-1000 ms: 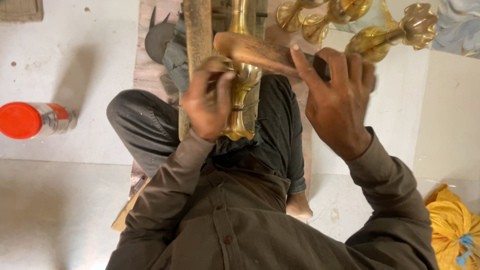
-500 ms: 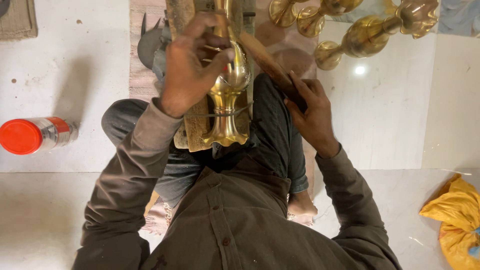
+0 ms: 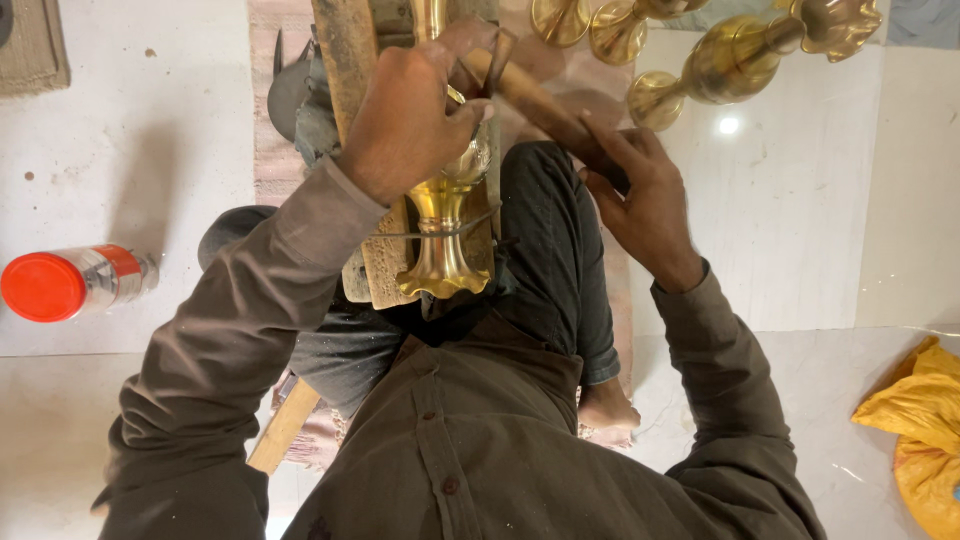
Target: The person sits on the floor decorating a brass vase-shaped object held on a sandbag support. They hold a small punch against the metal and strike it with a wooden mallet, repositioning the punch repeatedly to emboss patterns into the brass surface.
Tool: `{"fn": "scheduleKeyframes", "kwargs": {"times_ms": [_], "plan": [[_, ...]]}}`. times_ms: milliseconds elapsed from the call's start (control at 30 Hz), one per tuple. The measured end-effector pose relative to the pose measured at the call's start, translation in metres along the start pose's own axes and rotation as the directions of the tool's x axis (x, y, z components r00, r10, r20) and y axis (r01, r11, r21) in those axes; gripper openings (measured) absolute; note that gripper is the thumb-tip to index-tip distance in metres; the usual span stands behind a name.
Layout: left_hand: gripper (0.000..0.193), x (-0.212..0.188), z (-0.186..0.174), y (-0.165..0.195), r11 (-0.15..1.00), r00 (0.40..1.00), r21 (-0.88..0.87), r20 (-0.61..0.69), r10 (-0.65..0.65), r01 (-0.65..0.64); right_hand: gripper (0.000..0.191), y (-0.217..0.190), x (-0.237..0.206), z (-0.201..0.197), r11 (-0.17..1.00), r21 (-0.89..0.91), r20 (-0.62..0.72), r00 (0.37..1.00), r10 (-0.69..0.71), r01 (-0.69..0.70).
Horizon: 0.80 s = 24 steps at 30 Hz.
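Observation:
I sit on the floor with a brass lamp piece (image 3: 440,250) lying along a wooden plank (image 3: 345,50) between my knees, its flared base toward me. A thin wire crosses its neck. My left hand (image 3: 405,115) is closed over the upper, rounded part of the brass piece and hides it. My right hand (image 3: 645,200) grips the near end of a wooden tool handle (image 3: 530,95). The handle runs up and left toward the brass piece, and its far end is hidden behind my left hand.
A bottle with a red cap (image 3: 70,285) lies on the white floor at left. Several brass lamp stands (image 3: 740,55) lie at the top right. A yellow bag (image 3: 915,420) sits at the right edge, and a dark metal tool (image 3: 290,85) lies left of the plank.
My left hand has slid from the base of the brass piece up to its upper part. My right hand has dropped lower and to the right with the wooden handle.

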State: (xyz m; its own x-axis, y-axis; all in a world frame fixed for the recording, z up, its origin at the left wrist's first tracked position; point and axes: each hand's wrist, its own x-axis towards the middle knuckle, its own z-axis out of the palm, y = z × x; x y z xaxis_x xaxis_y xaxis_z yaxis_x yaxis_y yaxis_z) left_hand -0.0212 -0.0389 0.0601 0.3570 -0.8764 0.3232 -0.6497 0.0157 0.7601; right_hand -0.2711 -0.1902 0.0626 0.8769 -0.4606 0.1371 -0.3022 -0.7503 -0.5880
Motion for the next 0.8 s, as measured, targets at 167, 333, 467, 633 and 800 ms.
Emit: {"fn": "scheduleKeyframes", "kwargs": {"times_ms": [167,333,467,633,800], "plan": [[0.054,0.002,-0.001,-0.005,1.0,1.0,-0.001,-0.014,-0.024,0.024,0.06,-0.002,0.012,-0.011,0.992,-0.118,0.04,0.999,-0.034,0.038],[0.048,0.003,-0.001,-0.009,1.0,1.0,0.003,0.003,-0.014,0.014,0.062,0.001,0.02,-0.013,0.994,-0.088,0.07,0.996,-0.06,0.066],[0.04,0.004,-0.002,-0.009,0.998,0.997,-0.009,0.04,-0.063,0.064,0.063,0.01,0.024,-0.02,0.986,-0.122,0.049,0.993,-0.111,0.116],[0.049,0.003,-0.003,-0.007,0.998,0.998,-0.045,0.036,-0.044,0.046,0.058,0.021,0.033,-0.028,0.951,-0.264,0.101,0.985,-0.138,0.16],[0.055,0.002,-0.003,-0.007,0.998,0.998,-0.037,0.005,-0.056,0.056,0.061,0.024,0.042,-0.037,0.982,0.007,-0.055,0.981,-0.187,0.187]]}}
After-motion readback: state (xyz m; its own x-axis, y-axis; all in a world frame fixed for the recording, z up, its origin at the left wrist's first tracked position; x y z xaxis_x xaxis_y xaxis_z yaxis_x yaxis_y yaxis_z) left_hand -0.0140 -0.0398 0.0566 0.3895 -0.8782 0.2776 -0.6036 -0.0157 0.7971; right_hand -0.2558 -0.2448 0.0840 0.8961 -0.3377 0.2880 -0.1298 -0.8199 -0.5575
